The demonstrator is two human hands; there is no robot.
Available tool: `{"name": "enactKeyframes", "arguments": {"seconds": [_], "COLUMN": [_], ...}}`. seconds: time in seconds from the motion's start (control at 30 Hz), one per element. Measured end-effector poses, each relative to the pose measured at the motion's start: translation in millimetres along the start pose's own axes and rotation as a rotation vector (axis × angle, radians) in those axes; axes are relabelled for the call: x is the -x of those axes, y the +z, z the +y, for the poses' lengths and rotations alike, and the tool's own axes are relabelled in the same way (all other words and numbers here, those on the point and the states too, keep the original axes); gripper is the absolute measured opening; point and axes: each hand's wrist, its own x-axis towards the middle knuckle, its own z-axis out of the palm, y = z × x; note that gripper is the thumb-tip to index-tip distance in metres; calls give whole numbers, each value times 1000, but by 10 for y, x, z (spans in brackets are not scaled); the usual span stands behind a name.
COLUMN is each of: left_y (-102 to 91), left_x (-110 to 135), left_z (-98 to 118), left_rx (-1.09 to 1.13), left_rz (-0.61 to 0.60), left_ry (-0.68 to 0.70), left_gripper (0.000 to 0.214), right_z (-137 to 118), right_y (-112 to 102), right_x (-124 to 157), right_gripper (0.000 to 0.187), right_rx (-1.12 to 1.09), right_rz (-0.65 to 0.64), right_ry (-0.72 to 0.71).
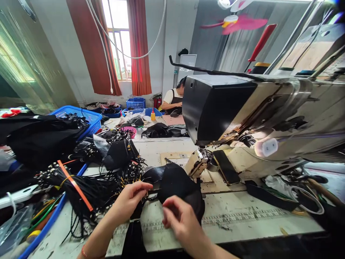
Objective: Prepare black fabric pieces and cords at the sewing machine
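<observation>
My left hand [131, 199] pinches a black strap or zipper piece at the edge of a black leather piece [178, 183] lying on the sewing table [242, 219]. My right hand [180, 219] hovers just in front of that leather piece with its fingers curled, and I cannot see anything in them. The leather piece sits a little left of the presser foot [201, 158] of a big industrial sewing machine [258, 118]. A bundle of black straps with metal tips [88, 187], bound with an orange band, lies left of my left hand.
Blue baskets [90, 118] with black fabric stand at the left. Scissors [304, 198] and clutter lie under the machine at the right. Another person [174, 100] sits at a far table by a yellow glue bottle [153, 115] and a pink bowl [129, 130].
</observation>
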Motion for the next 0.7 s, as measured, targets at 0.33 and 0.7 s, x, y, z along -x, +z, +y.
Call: {"name": "enactKeyframes", "arguments": {"seconds": [0.33, 0.7], "left_y": [-186, -112], "left_x": [119, 41], "left_z": [-90, -163], "left_rx": [-40, -84], "left_rz": [62, 0], "left_ry": [-25, 16], "left_gripper": [30, 26], "right_z": [275, 352], "right_y": [722, 725], "right_x": [-210, -179], "right_gripper": [39, 29], "right_rx": [406, 414], "right_rz": [-175, -108], "right_ry": [124, 111]}}
